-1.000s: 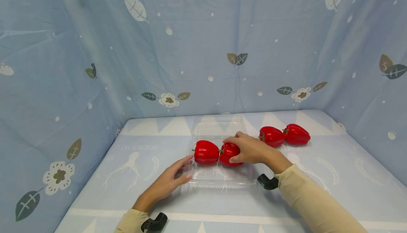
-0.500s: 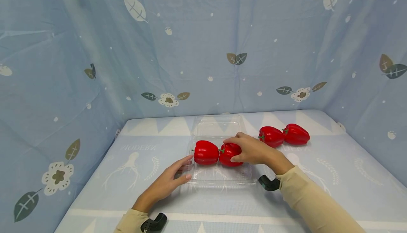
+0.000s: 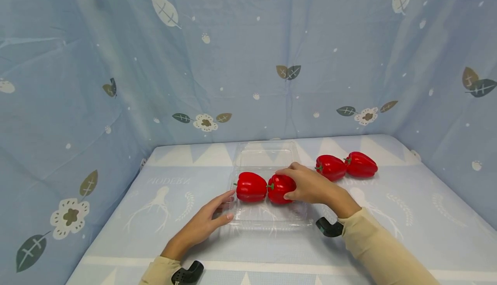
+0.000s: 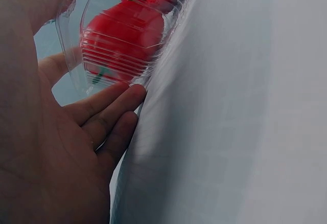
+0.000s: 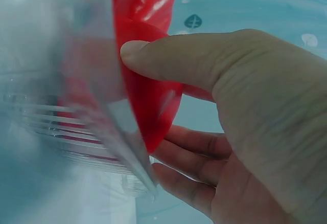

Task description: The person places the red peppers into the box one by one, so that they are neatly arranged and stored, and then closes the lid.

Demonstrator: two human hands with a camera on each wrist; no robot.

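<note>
Two red bell peppers lie side by side in a clear plastic clamshell box [image 3: 268, 222], whose lid is folded back behind it. My right hand [image 3: 312, 185] holds the right bell pepper [image 3: 280, 190] from above. Its thumb [image 5: 140, 55] lies against the red skin in the right wrist view, while the other fingers reach round the far side. At the box's left wall, next to the left bell pepper [image 3: 251, 187], is my left hand [image 3: 202, 224]. Its fingers [image 4: 115, 101] are loosely extended and touch the ridged plastic, with the thumb spread apart.
Two more red bell peppers, one nearer [image 3: 331, 167] and one farther right [image 3: 361, 164], lie on the table to the right of the box. A patterned cloth covers the table [image 3: 155, 233]. Blue printed curtains [image 3: 240, 60] stand along the back and both sides.
My right hand has shifted slightly right, along with the bell pepper under it. The left hand and the box have stayed in place.
</note>
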